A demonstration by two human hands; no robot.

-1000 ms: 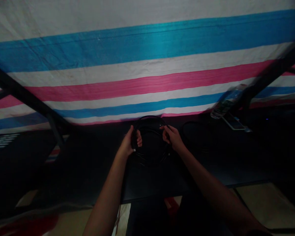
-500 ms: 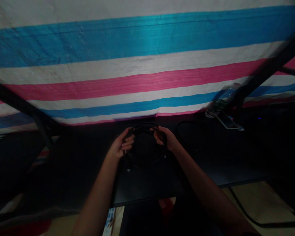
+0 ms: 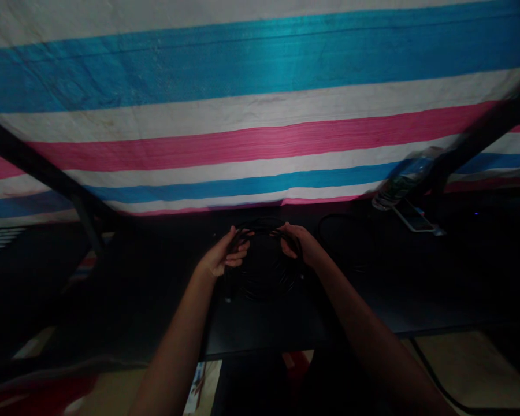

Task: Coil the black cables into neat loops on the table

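A black cable [image 3: 263, 296] lies coiled in several loops between my two hands, over the dark table. My left hand [image 3: 229, 252] is closed round the coil's left side, its fingers curled over the strands. On the opposite side my right hand [image 3: 298, 242] grips the loops, with the thumb on top. One cable end with a pale tip [image 3: 227, 300] hangs below my left hand. Another small light tip [image 3: 302, 277] shows beneath my right hand. Dim light hides how the strands cross.
Striped tarpaulin [image 3: 260, 138] hangs behind the black table [image 3: 260, 332]. At the back right a plastic bottle [image 3: 401, 184] leans near a phone [image 3: 413, 218]. Another dark cable loop [image 3: 323, 228] lies right of my hand. Slanted black beams [image 3: 39, 164] frame both sides.
The view has shifted slightly, so the scene sits a little further right or left at its edges. Both hands keep hold of the coil, whose loops look somewhat more spread at the bottom.
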